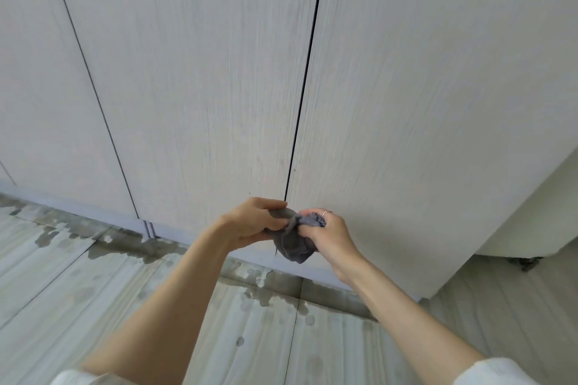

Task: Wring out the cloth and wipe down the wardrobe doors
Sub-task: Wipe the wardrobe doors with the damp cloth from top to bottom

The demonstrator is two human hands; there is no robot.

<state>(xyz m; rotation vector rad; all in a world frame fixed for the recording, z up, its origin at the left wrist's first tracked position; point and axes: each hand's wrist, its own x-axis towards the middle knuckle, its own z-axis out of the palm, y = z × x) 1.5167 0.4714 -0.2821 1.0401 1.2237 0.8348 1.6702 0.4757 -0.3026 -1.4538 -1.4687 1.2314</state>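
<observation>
Just below the centre of the frame both hands meet on a bunched grey cloth (pixel 294 239); the left hand (pixel 250 222) comes in from the lower left with its fingers curled over the cloth's upper end and the thumb beneath it, clamped on the fabric; the right hand (pixel 328 236) comes in from the lower right, its fingers wrapped round the other end, a thin ring (pixel 326 213) on one finger; the rest of the cloth hangs as a rounded wad below and between the two hands, held in the air in front of the wardrobe and not visibly touching it; pale wood-grain wardrobe doors (pixel 203 72) fill the upper two thirds of the frame, split by two dark vertical gaps, one at upper left and one running down the centre to just above the hands; along the foot of the doors the light tiled floor (pixel 93 306) carries dark wet patches (pixel 150 248) and scattered drops; white sleeves show at the bottom edge.
</observation>
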